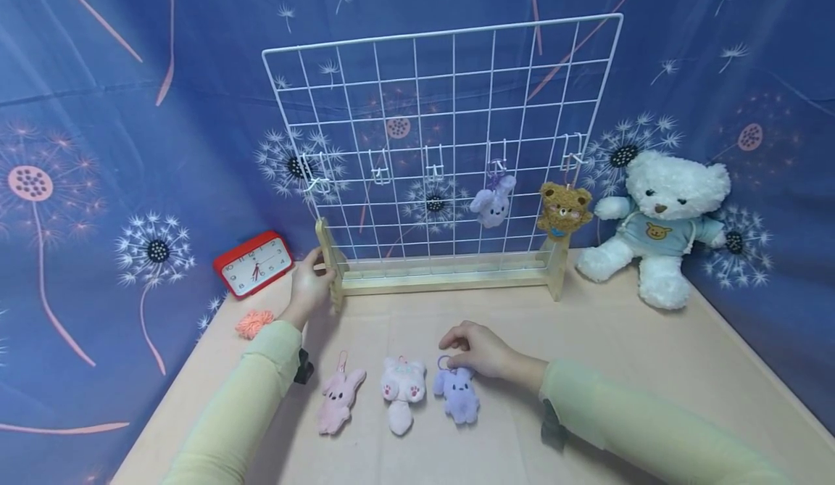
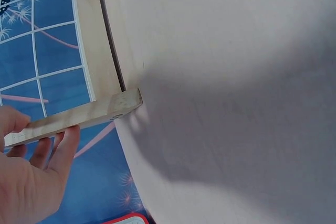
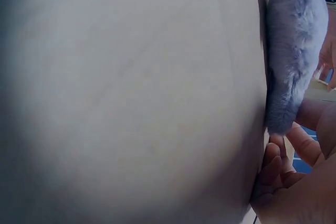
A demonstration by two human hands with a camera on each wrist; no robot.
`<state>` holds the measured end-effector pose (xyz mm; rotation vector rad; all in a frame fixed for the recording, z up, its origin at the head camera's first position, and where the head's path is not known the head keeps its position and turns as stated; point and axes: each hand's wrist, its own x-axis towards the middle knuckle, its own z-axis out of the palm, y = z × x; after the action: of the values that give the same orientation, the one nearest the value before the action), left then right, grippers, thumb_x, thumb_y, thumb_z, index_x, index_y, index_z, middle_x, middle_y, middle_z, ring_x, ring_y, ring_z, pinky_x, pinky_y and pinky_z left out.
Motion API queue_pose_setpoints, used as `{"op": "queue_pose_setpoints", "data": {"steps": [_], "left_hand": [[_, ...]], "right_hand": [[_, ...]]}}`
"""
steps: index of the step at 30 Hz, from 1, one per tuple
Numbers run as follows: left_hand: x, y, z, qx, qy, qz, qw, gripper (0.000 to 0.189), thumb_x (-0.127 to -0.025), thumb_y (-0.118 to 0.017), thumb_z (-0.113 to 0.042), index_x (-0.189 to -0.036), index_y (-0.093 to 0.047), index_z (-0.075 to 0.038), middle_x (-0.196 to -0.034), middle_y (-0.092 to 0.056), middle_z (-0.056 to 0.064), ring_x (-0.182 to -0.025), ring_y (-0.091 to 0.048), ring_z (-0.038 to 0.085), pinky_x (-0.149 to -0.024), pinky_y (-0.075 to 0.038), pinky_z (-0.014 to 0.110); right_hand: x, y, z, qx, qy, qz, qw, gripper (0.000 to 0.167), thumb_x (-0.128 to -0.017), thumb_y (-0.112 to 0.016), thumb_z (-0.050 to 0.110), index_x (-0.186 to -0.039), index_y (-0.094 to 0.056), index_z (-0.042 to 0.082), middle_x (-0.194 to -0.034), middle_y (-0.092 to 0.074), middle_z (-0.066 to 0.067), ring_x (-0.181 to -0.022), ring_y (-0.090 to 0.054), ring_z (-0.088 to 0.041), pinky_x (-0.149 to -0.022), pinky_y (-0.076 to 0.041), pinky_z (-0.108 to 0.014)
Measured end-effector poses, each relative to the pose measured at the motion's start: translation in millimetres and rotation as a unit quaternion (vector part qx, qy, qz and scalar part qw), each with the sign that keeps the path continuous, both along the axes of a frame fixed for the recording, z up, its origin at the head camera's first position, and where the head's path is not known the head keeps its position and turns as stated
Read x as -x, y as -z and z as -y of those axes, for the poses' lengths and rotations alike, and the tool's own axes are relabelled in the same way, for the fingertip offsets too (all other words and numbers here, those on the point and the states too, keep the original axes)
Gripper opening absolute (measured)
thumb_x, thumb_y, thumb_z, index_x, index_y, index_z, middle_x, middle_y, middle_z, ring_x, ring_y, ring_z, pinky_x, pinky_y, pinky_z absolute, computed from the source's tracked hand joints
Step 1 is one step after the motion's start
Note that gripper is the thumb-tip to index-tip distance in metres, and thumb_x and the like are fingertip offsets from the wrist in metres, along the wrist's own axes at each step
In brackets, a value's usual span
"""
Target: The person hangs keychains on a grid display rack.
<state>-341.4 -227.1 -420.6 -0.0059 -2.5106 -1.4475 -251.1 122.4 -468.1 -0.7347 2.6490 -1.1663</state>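
My left hand (image 1: 309, 282) grips the wooden end post (image 2: 100, 111) of a white wire grid rack (image 1: 433, 159), thumb on one side and fingers on the other. My right hand (image 1: 485, 351) is low over the table beside a purple plush bunny keychain (image 1: 460, 396). Its thumb is right at the bunny's purple ring (image 1: 444, 362), with thumb and index finger apart. In the right wrist view the bunny's fur (image 3: 296, 40) reaches down to the thumb and bent fingers. Left of it lie a white plush keychain (image 1: 403, 391) with pink paws and a pink bunny keychain (image 1: 339, 401).
A lilac bunny (image 1: 493, 202) and a brown bear (image 1: 564, 209) hang from hooks on the grid; three hooks to the left, one being this hook (image 1: 380, 170), hold nothing. A red clock (image 1: 254, 264) and orange yarn (image 1: 254, 323) stand left, a white teddy bear (image 1: 659, 228) right.
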Motion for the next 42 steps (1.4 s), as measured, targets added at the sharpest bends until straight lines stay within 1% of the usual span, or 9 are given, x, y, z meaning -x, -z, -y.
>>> {"op": "queue_pose_setpoints", "data": {"steps": [5,9,12,16,21,26,30,35,42], "left_hand": [[-0.3,-1.2,-0.9,-0.001,0.0,0.004,1.0,0.061,-0.097,-0.054,0.002,-0.155,-0.038,-0.003,-0.145,-0.05,0.026,-0.124,-0.057,0.046,-0.103,-0.052,0.052],[-0.8,-1.7,-1.0,0.0,-0.001,0.007,1.0,0.061,-0.098,-0.054,0.002,-0.156,-0.037,-0.003,-0.145,-0.049,0.027,-0.125,-0.057,0.046,-0.103,-0.052,0.052],[-0.5,-1.4,-0.5,0.001,-0.003,0.002,1.0,0.061,-0.097,-0.055,0.002,-0.155,-0.039,-0.003,-0.144,-0.051,0.027,-0.123,-0.058,0.046,-0.103,-0.053,0.052],[0.9,0.0,-0.1,0.002,-0.003,-0.011,0.9999,0.06,-0.096,-0.056,0.002,-0.154,-0.04,-0.001,-0.142,-0.052,0.027,-0.122,-0.058,0.046,-0.102,-0.053,0.052],[2.0,1.6,0.0,0.004,0.0,-0.02,0.9998,0.059,-0.096,-0.055,0.002,-0.153,-0.04,0.001,-0.141,-0.053,0.028,-0.121,-0.059,0.047,-0.102,-0.053,0.052],[0.9,2.2,-0.1,0.002,0.0,-0.017,0.9998,0.059,-0.095,-0.055,0.002,-0.152,-0.041,0.0,-0.14,-0.053,0.027,-0.121,-0.059,0.046,-0.102,-0.053,0.052],[0.0,2.0,-0.6,0.004,-0.001,-0.016,0.9999,0.059,-0.096,-0.055,0.003,-0.152,-0.041,-0.001,-0.14,-0.054,0.027,-0.12,-0.06,0.046,-0.101,-0.054,0.052],[-1.1,0.8,-0.9,0.003,0.001,-0.012,0.9999,0.059,-0.097,-0.055,0.003,-0.154,-0.04,-0.001,-0.141,-0.052,0.027,-0.121,-0.059,0.046,-0.102,-0.053,0.052],[-2.0,0.6,-0.2,0.0,0.004,-0.011,0.9999,0.059,-0.097,-0.055,0.002,-0.154,-0.04,-0.002,-0.141,-0.052,0.027,-0.122,-0.058,0.046,-0.101,-0.053,0.053]], "right_hand": [[0.7,0.4,0.4,-0.005,-0.004,-0.008,0.9999,0.023,-0.081,-0.083,0.005,-0.102,-0.075,0.009,-0.092,-0.06,0.002,-0.087,-0.055,-0.016,-0.077,-0.049,-0.026],[0.6,0.0,0.0,-0.007,-0.008,-0.005,0.9999,0.018,-0.082,-0.083,0.006,-0.097,-0.075,0.011,-0.092,-0.06,0.003,-0.086,-0.054,-0.015,-0.078,-0.048,-0.028],[1.4,-0.7,-0.7,-0.009,-0.009,0.008,0.9999,0.016,-0.082,-0.083,0.008,-0.096,-0.075,0.012,-0.091,-0.058,0.003,-0.085,-0.051,-0.015,-0.077,-0.045,-0.028],[2.5,-2.5,-2.2,-0.011,-0.019,0.013,0.9997,0.018,-0.082,-0.083,0.007,-0.097,-0.076,0.013,-0.093,-0.058,0.002,-0.086,-0.049,-0.015,-0.077,-0.043,-0.027],[2.9,-5.3,-3.7,-0.018,-0.03,0.005,0.9994,0.019,-0.08,-0.084,0.005,-0.095,-0.075,0.013,-0.093,-0.058,0.001,-0.085,-0.048,-0.016,-0.075,-0.043,-0.028],[2.0,-5.9,-3.8,-0.017,-0.032,0.0,0.9994,0.02,-0.078,-0.085,0.003,-0.092,-0.073,0.012,-0.09,-0.059,0.001,-0.085,-0.051,-0.015,-0.075,-0.045,-0.027],[3.3,-5.4,-3.4,-0.001,-0.031,0.006,0.9995,0.021,-0.077,-0.084,0.0,-0.089,-0.07,0.01,-0.086,-0.063,0.003,-0.082,-0.055,-0.014,-0.074,-0.047,-0.026],[5.2,-2.0,-4.9,0.036,-0.025,0.021,0.9988,0.017,-0.079,-0.08,-0.004,-0.086,-0.069,0.007,-0.077,-0.063,0.003,-0.073,-0.057,-0.012,-0.067,-0.049,-0.023],[6.4,0.0,-8.0,0.067,-0.017,0.022,0.9974,0.012,-0.082,-0.077,-0.003,-0.084,-0.07,0.007,-0.076,-0.065,0.003,-0.071,-0.06,-0.012,-0.065,-0.053,-0.023]]}}
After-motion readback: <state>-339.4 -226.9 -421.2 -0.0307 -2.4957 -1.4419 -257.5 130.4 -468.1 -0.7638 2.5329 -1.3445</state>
